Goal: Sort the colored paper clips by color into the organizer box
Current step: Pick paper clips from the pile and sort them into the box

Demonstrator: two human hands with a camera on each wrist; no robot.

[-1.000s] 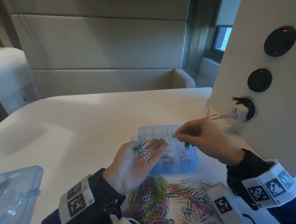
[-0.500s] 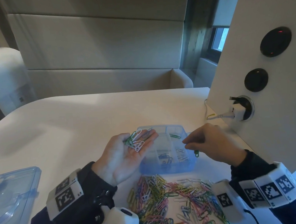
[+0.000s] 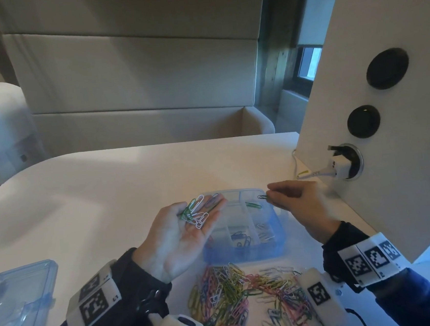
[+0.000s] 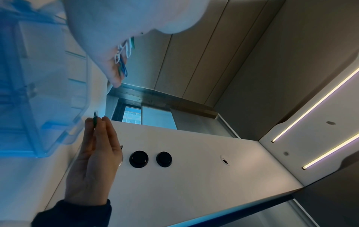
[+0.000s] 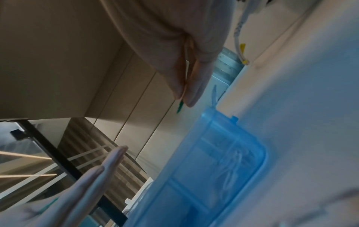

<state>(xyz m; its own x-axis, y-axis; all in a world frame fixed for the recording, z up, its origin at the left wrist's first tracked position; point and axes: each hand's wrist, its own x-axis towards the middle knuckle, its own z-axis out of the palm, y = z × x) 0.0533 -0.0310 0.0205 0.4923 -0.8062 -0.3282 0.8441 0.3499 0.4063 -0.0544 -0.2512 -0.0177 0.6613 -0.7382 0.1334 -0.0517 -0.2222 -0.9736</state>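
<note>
A translucent blue organizer box stands open on the white table, with one green clip in a far compartment and dark blue and white clips in near ones. My left hand lies palm up at the box's left edge, several green, white and blue clips resting on its straight fingers. My right hand pinches a dark green paper clip over the box's far right compartment. That clip also shows between the fingertips in the left wrist view, and its tip in the right wrist view.
A heap of mixed colored clips lies on the table in front of the box. The box's blue lid lies at the near left. A white panel with a plugged cable stands close on the right.
My right hand dipped to the box's near right with a green clip, then rose back over the far compartments, pinching a dark green one. A green clip now lies in a far compartment.
</note>
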